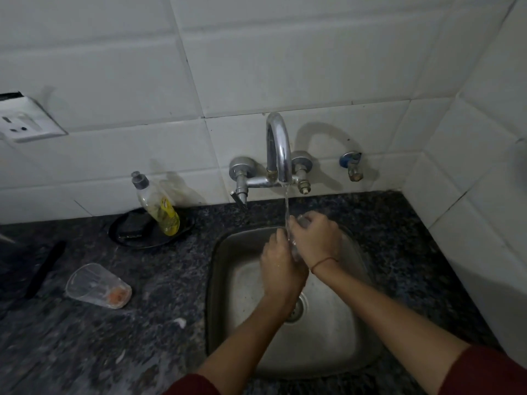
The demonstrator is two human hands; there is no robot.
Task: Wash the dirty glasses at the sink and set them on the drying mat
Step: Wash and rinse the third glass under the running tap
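Note:
Over the steel sink (225,280) both my hands hold a clear glass (293,240) under the running water of the tap (279,149). My right hand (316,238) grips the glass from the right. My left hand (281,269) is pressed against its left side; most of the glass is hidden between them, so the left fingers' hold is unclear. A second clear glass (98,286) lies on its side on the dark counter at the left, with an orange residue near its base.
A dish soap bottle (158,206) with yellow liquid leans on a black dish (148,229) behind the sink's left. A dark flat tool (45,269) lies at the far left. A wall socket (25,121) and a small side tap (353,166) sit on the white tiles.

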